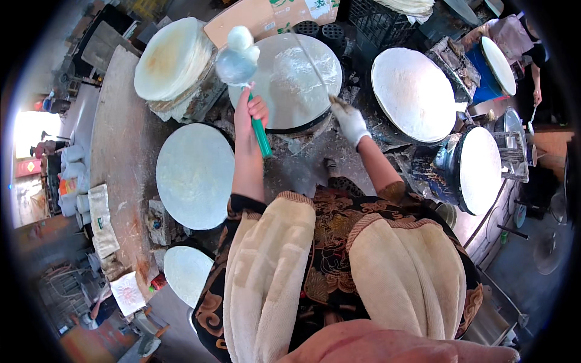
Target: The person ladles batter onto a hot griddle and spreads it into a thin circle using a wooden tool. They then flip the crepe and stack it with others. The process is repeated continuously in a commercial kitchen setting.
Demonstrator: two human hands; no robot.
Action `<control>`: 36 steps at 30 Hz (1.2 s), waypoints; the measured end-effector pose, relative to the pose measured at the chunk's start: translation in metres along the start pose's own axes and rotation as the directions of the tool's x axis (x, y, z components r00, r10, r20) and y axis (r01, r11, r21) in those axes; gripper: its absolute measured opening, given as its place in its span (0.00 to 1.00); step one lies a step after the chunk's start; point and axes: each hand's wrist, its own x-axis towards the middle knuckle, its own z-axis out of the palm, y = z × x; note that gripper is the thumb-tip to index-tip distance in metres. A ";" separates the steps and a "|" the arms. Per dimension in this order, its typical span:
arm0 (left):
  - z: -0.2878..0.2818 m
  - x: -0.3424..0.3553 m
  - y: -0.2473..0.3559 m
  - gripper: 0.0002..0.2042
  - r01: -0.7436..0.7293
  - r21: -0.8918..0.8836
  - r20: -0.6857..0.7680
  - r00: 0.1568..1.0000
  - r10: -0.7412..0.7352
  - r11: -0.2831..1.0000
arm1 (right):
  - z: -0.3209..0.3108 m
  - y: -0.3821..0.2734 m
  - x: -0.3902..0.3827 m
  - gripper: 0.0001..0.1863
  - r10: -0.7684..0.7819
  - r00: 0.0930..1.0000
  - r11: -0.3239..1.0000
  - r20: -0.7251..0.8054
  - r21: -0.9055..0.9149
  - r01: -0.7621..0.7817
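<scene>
My bare left hand [249, 115] is closed round the green handle of a ladle [261, 138]. White dough or batter sits in rounded lumps [240, 39] at the ladle's bowl, above the left edge of a round griddle [266, 109]. A thin, wet-looking pale layer covers much of that griddle. My right hand [351, 123], in a white glove, grips a long thin spatula [311, 60] near its lower end. Its narrow shaft slants up and leftward over the griddle; motion blur hides its exact shape.
More round griddles with pale sheets stand around me: one at left [195, 175], one at right [413, 94]. A thick stack of round flatbreads [169, 60] is at upper left, beside a long worn counter [118, 133]. Another person's hand [537, 95] shows at far right.
</scene>
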 end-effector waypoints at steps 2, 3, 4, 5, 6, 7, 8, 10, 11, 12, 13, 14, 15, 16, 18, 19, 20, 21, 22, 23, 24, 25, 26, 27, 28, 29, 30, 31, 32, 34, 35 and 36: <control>0.002 0.007 0.007 0.11 0.010 0.060 -0.096 0.995 -0.004 0.998 | 0.015 0.030 0.003 0.24 0.068 0.995 0.906 0.075 -0.422 -0.030; -0.001 0.009 0.009 0.10 0.102 -0.090 -0.062 0.992 -0.108 0.991 | 0.023 0.040 -0.008 0.25 -0.019 0.992 0.924 0.128 -0.377 0.066; 0.001 0.005 0.005 0.09 0.129 -0.099 -0.054 0.989 -0.135 0.987 | 0.030 0.048 -0.029 0.26 -0.092 0.982 0.935 0.167 -0.324 0.142; 0.005 -0.002 -0.001 0.08 0.157 -0.106 -0.046 0.986 -0.163 0.982 | 0.030 0.047 -0.045 0.24 0.115 0.950 0.991 0.290 0.034 -0.130; 0.008 -0.008 0.000 0.08 0.174 -0.104 -0.041 0.983 -0.179 0.979 | 0.022 0.035 -0.054 0.21 0.181 0.944 0.973 0.277 0.088 -0.213; 0.001 -0.013 0.003 0.08 0.219 -0.134 0.016 0.976 -0.219 0.966 | 0.010 0.021 -0.065 0.19 0.245 0.931 0.946 0.271 0.144 -0.291; 0.003 -0.021 0.004 0.07 0.229 -0.135 0.009 0.973 -0.230 0.964 | 0.004 0.012 -0.076 0.18 0.317 0.910 0.906 0.266 0.200 -0.374; 0.000 -0.025 -0.013 0.07 0.314 -0.148 0.028 0.949 -0.313 0.938 | -0.009 0.009 -0.080 0.17 0.261 0.965 0.858 0.019 0.454 -0.241; -0.001 -0.035 -0.012 0.08 0.357 -0.186 -0.031 0.929 -0.369 0.915 | -0.010 -0.003 -0.081 0.19 0.184 0.983 0.907 -0.024 0.390 -0.160; -0.004 -0.037 -0.023 0.08 0.381 -0.135 -0.041 0.920 -0.389 0.915 | -0.014 -0.008 -0.084 0.22 0.120 0.986 0.946 -0.116 0.314 -0.079; -0.001 -0.045 -0.032 0.09 0.399 -0.081 -0.054 0.913 -0.403 0.914 | -0.009 -0.012 -0.086 0.22 0.022 0.991 0.972 -0.129 0.235 0.009; 0.007 -0.061 -0.035 0.10 0.389 -0.022 -0.076 0.918 -0.389 0.921 | 0.003 -0.023 -0.088 0.24 -0.084 0.991 0.983 -0.104 0.154 0.099; 0.012 -0.069 -0.042 0.10 0.395 0.000 -0.076 0.916 -0.394 0.919 | 0.012 -0.034 -0.094 0.24 -0.185 0.981 0.980 -0.061 0.068 0.189; 0.014 -0.076 -0.049 0.11 0.399 0.020 -0.076 0.915 -0.396 0.917 | 0.021 -0.042 -0.102 0.24 -0.276 0.961 0.961 -0.004 -0.016 0.276; 0.023 -0.092 -0.067 0.13 0.459 0.089 -0.114 0.887 -0.448 0.884 | 0.029 -0.044 -0.114 0.26 -0.246 0.962 0.960 0.117 -0.108 0.259; 0.031 -0.098 -0.076 0.13 0.421 0.271 -0.241 0.900 -0.363 0.865 | 0.032 -0.046 -0.120 0.27 -0.221 0.962 0.949 0.160 -0.193 0.250; 0.038 -0.103 -0.083 0.14 0.393 0.443 -0.348 0.904 -0.249 0.806 | 0.032 -0.048 -0.125 0.28 -0.188 0.961 0.931 0.203 -0.276 0.240; 0.041 -0.104 -0.088 0.14 0.387 0.441 -0.310 0.912 -0.267 0.810 | 0.023 -0.044 -0.129 0.27 -0.288 0.932 0.915 0.221 -0.225 0.336; 0.044 -0.104 -0.091 0.14 0.379 0.438 -0.273 0.920 -0.281 0.815 | 0.007 -0.044 -0.137 0.26 -0.294 0.932 0.949 0.212 -0.051 0.311; 0.051 -0.105 -0.095 0.14 0.371 0.441 -0.236 0.927 -0.293 0.817 | -0.009 -0.032 -0.135 0.26 -0.228 0.954 0.972 0.195 -0.006 0.234; 0.069 -0.117 -0.095 0.13 0.282 0.515 -0.188 0.958 -0.215 0.810 | -0.025 -0.031 -0.133 0.26 -0.163 0.968 0.987 0.189 0.038 0.159; 0.088 -0.129 -0.092 0.14 0.211 0.572 -0.133 0.977 -0.164 0.793 | -0.048 -0.033 -0.135 0.27 0.026 0.986 0.999 0.167 -0.030 -0.021; 0.110 -0.142 -0.091 0.14 0.149 0.624 -0.074 0.988 -0.132 0.767 | -0.068 -0.013 -0.130 0.26 -0.033 0.999 0.997 0.016 -0.070 0.034; 0.134 -0.157 -0.096 0.12 0.083 0.599 -0.141 0.990 0.003 0.797 | -0.094 0.035 -0.106 0.25 -0.252 0.948 0.936 -0.194 -0.298 0.187; 0.155 -0.163 -0.104 0.11 0.022 0.585 -0.222 0.966 0.133 0.811 | -0.122 0.055 -0.106 0.26 -0.203 0.923 0.890 -0.326 -0.454 0.035; 0.166 -0.166 -0.103 0.08 -0.040 0.437 -0.078 0.994 0.082 0.899 | -0.143 0.060 -0.104 0.29 -0.205 0.908 0.773 -0.366 -0.629 -0.079; 0.171 -0.167 -0.102 0.07 -0.077 0.271 0.079 0.995 0.057 0.960 | -0.166 0.062 -0.100 0.33 -0.145 0.914 0.609 -0.378 -0.762 -0.219; 0.168 -0.150 -0.109 0.09 -0.020 0.169 0.082 0.997 0.006 0.985 | -0.191 0.080 -0.100 0.36 -0.206 0.884 0.476 -0.420 -0.832 -0.285; 0.178 -0.152 -0.112 0.10 -0.072 0.181 0.000 0.997 0.073 0.981 | -0.207 0.093 -0.089 0.37 -0.305 0.894 0.390 -0.329 -0.899 -0.198; 0.188 -0.141 -0.131 0.11 -0.140 0.192 -0.118 0.979 0.164 0.971 | -0.239 0.107 -0.072 0.38 -0.304 0.931 0.269 -0.204 -0.955 -0.122; 0.191 -0.136 -0.144 0.11 -0.190 0.256 -0.272 0.927 0.259 0.948 | -0.248 0.096 -0.070 0.38 -0.242 0.959 0.270 -0.146 -0.960 -0.078; 0.186 -0.131 -0.148 0.12 -0.118 0.188 -0.235 0.959 0.162 0.975 | -0.259 0.101 -0.066 0.34 -0.270 0.961 0.283 -0.062 -0.959 0.018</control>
